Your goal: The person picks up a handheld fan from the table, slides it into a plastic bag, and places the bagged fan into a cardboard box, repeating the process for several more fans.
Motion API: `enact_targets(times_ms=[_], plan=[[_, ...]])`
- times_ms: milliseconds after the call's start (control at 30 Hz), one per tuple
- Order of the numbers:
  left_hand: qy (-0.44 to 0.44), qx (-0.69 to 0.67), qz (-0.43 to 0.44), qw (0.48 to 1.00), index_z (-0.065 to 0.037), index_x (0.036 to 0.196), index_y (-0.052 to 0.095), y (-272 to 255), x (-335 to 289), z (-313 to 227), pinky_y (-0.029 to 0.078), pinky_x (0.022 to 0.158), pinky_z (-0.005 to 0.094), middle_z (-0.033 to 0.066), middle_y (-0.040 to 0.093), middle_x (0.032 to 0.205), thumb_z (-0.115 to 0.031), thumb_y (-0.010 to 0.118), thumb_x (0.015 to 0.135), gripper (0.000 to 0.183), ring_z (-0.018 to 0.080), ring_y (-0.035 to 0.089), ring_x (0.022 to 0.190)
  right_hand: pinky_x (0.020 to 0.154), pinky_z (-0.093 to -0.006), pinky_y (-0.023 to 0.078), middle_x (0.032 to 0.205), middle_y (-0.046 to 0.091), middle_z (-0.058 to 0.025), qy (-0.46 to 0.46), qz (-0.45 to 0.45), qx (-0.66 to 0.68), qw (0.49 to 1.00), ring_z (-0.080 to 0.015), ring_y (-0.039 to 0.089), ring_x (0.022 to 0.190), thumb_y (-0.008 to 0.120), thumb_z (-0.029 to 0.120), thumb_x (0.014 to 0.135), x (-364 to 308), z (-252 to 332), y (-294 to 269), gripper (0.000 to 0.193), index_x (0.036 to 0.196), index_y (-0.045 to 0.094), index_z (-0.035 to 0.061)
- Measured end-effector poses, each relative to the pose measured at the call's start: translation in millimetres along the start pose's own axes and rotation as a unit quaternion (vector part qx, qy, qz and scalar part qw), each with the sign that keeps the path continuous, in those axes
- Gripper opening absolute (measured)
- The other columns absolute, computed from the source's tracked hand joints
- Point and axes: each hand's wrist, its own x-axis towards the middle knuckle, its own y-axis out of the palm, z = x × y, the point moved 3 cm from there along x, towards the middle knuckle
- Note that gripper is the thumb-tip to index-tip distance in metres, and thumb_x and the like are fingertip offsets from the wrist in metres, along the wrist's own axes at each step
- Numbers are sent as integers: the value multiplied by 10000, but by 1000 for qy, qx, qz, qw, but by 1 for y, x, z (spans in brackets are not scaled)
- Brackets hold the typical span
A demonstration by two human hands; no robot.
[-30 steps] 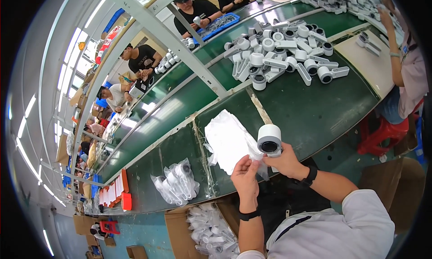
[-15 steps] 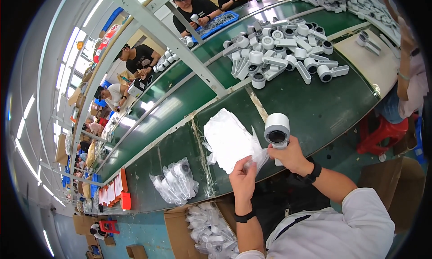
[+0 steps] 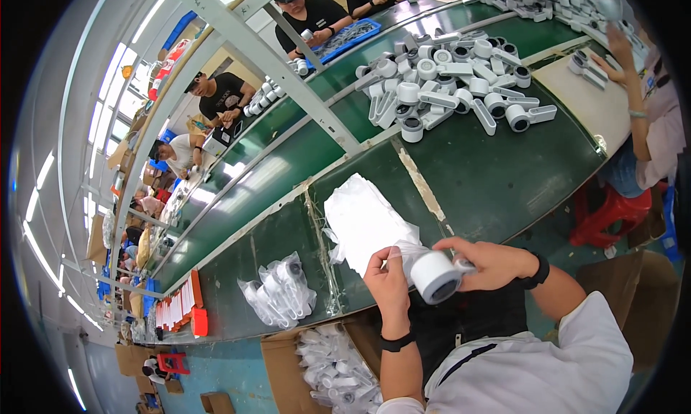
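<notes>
My right hand (image 3: 493,263) is closed round the handle of a white hair-dryer-shaped device (image 3: 430,270), whose dark round opening faces down toward me. My left hand (image 3: 389,283) pinches the edge of a thin clear plastic bag (image 3: 409,250) right beside the device's head. How far the device is inside the bag I cannot tell. Just beyond my hands, a stack of white plastic bags (image 3: 360,216) lies on the green worktable (image 3: 497,187). Left of the stack rests a small group of bagged devices (image 3: 281,292).
A heap of unbagged devices (image 3: 450,76) fills the table's far side. Below the near edge stands a cardboard box (image 3: 281,364) of bagged ones. A metal post (image 3: 317,108) rises at the back. A co-worker's arm (image 3: 637,105) reaches over the table at right; others sit across.
My right hand has brought the device down and left to the bag edge at my left hand, tipping its head toward me. At right, the co-worker's hands have moved over the table.
</notes>
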Motion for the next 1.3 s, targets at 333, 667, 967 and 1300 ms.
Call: enact_targets(times_ms=[333, 667, 967, 1300], plan=[[-7, 42, 150, 988, -8, 912, 644, -3, 5, -10, 371, 538, 177, -15, 597, 757, -72, 667, 876, 77, 35, 487, 617, 718, -386, 495, 887, 652, -225, 74, 92, -75, 990, -375, 649, 802, 607, 278, 869, 23, -20, 2, 799, 1511, 148, 158], [375, 287, 55, 880, -36, 856, 682, 11, -18, -22, 458, 544, 267, 78, 596, 829, -43, 726, 768, 99, 152, 580, 634, 562, -282, 490, 859, 630, -119, 174, -81, 190, 963, -144, 612, 610, 593, 177, 870, 31, -43, 48, 613, 1423, 330, 134], [415, 303, 107, 852, -55, 894, 688, 11, -31, -6, 485, 535, 295, 75, 597, 833, -40, 739, 743, 160, 214, 592, 619, 476, -299, 521, 1007, 596, -114, 166, -118, 416, 886, -163, 626, 657, 492, 87, 950, 41, -38, 60, 525, 1420, 271, 157], [431, 277, 224, 829, -22, 907, 651, 23, -39, -6, 492, 603, 312, 111, 608, 855, 14, 702, 762, 158, 266, 597, 687, 857, -308, 509, 1216, 528, -92, -12, -219, 331, 918, -171, 569, 1051, 515, -11, 905, 44, -65, 62, 601, 1440, 263, 95]])
